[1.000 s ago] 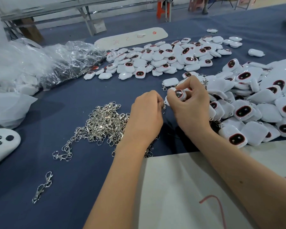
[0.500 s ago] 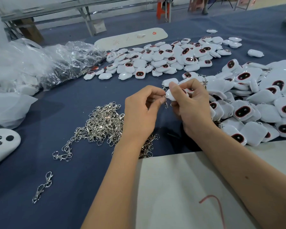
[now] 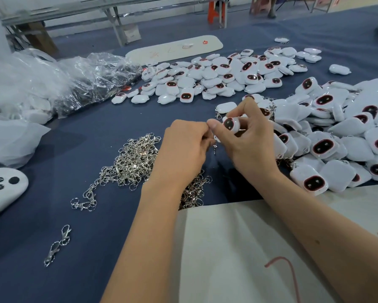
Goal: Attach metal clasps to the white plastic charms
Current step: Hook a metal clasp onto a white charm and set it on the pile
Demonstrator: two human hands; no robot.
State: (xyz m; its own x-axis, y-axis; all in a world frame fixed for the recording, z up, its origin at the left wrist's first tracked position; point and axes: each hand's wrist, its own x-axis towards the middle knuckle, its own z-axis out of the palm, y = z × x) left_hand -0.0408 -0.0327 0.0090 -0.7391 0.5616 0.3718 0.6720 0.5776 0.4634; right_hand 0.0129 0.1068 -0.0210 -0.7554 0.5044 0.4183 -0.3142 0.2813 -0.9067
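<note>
My right hand (image 3: 247, 145) grips a white plastic charm (image 3: 231, 124) with a dark red-rimmed face, its face turned up towards me. My left hand (image 3: 183, 149) is curled close against it and pinches a metal clasp (image 3: 215, 149), whose lower end hangs between the two hands. A heap of silver clasps (image 3: 131, 160) lies on the blue cloth left of and under my left wrist. Piles of white charms lie to the right (image 3: 336, 136) and further back (image 3: 223, 75).
Clear plastic bags (image 3: 52, 84) lie at the left. A lone clasp (image 3: 57, 246) lies near the front left. A white panel with black dots (image 3: 2, 189) sits at the left edge. A long white board (image 3: 175, 49) lies at the back. White fabric (image 3: 238, 248) covers my lap.
Both hands dropped slightly and closed together. The charm turned in my right hand so its dark face now shows. My left hand's fingers curled in tighter around the clasp.
</note>
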